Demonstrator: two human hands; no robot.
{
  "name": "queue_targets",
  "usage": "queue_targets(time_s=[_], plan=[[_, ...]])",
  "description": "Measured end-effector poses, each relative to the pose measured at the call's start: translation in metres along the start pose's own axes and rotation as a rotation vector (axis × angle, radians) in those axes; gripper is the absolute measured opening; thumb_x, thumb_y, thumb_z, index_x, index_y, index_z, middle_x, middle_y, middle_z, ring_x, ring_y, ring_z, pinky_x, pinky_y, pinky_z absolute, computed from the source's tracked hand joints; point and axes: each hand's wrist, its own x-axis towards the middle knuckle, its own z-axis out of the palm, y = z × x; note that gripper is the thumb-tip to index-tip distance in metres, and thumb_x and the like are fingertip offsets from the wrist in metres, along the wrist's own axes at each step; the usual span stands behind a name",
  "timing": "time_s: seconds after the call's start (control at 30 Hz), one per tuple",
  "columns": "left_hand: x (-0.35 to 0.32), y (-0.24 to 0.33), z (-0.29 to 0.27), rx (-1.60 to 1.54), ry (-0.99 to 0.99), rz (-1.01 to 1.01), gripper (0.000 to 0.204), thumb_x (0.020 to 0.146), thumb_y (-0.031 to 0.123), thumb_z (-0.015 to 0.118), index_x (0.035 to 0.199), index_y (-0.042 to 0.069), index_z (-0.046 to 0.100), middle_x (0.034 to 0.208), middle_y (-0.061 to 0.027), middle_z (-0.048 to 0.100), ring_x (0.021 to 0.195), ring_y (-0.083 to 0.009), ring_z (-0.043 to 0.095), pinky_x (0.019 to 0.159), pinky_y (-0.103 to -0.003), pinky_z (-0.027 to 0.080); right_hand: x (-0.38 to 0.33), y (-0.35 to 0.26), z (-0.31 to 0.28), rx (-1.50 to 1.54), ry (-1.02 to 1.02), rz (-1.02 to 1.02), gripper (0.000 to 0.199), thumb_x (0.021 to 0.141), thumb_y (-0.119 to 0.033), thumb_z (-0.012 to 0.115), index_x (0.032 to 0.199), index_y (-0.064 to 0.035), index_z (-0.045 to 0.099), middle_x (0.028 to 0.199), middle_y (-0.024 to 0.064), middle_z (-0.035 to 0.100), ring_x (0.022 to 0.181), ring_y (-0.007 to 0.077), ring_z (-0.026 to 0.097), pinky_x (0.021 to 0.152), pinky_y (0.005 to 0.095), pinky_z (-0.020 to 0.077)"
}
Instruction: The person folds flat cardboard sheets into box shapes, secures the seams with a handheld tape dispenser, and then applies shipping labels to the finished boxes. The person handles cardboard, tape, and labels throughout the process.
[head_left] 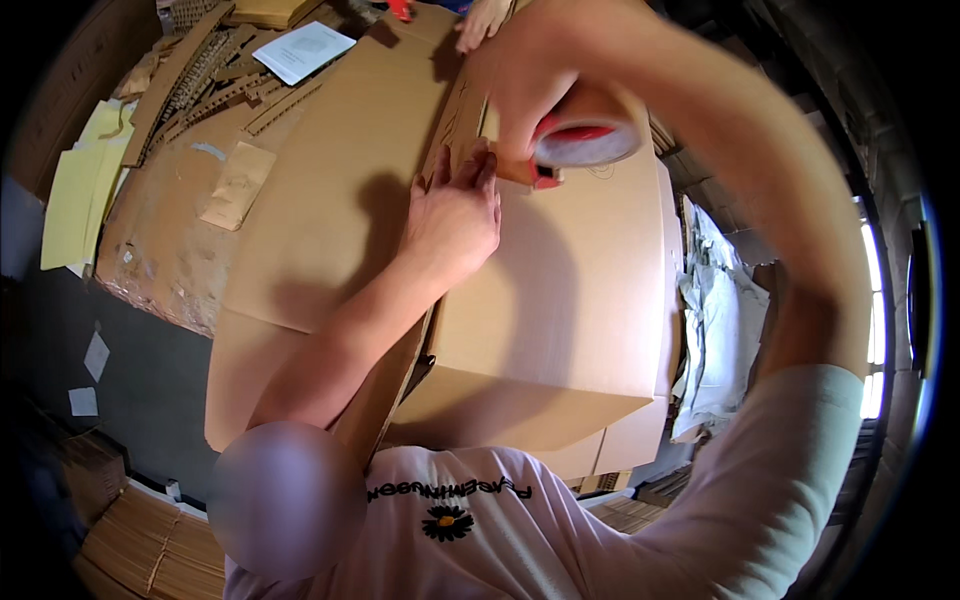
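Head view: I have the right hand (535,75) gripping the tape gun (592,145) above the box's far part; the left hand (455,215) lies just left, fingers extended. I judge the gun light, stiff, best held from behind; the box (560,300) may dent.

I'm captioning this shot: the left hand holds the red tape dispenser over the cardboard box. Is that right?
Not quite: the head view shows the right hand, not the left hand, holding the red tape dispenser over the cardboard box.
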Motion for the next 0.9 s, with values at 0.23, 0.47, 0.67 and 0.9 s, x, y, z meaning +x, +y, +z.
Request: queue_targets(time_s=[0.23,0.47,0.67,0.9], plan=[[0.032,0.031,-0.037,0.356,-0.482,0.109,0.060,0.097,0.037,0.049,0.128,-0.014,0.054,0.145,-0.0267,0.043,0.139,-0.0400,0.034,0.114,-0.060,0.023,0.060,0.057,0.134,-0.482,-0.283,0.232,0.016,0.064,-0.021,0.075,0.078,-0.0124,0.077,0.077,0.0085,0.073,0.071,0.0264,0.069,0.065,0.0413,0.0535],[0.063,0.044,-0.006,0.125,-0.640,0.248,0.081,0.100,0.051,0.042,0.149,-0.012,0.032,0.161,-0.0285,0.020,0.152,-0.0435,0.011,0.123,-0.051,0.011,0.063,0.100,0.331,0.095,0.958,0.682,0.060,0.087,-0.029,0.070,0.137,-0.0029,0.048,0.100,0.0155,0.071,0.092,0.0314,0.071,0.081,0.0494,0.0544],[0.101,-0.032,-0.012,-1.357,-0.283,-0.366,0.074,0.102,0.062,0.036,0.154,0.010,0.036,0.164,-0.0129,0.025,0.152,-0.0233,0.020,0.123,-0.039,0.016,0.037,0.058,0.427,0.312,1.066,0.814,0.066,0.092,-0.038,0.066,0.146,-0.0084,0.043,0.107,0.0148,0.070,0.112,0.0327,0.060,0.093,0.0490,0.0457],[-0.117,-0.068,-0.064,-1.203,-0.612,-0.573,0.068,0.101,0.059,0.045,0.152,0.014,0.042,0.147,-0.0051,0.051,0.127,-0.0159,0.053,0.103,-0.035,0.044,-0.028,-0.040,0.568,2.056,0.667,0.525,0.076,0.093,-0.065,0.056,0.127,0.0035,0.060,0.087,0.0105,0.069,0.069,0.0155,0.065,0.073,0.0315,0.0546]])
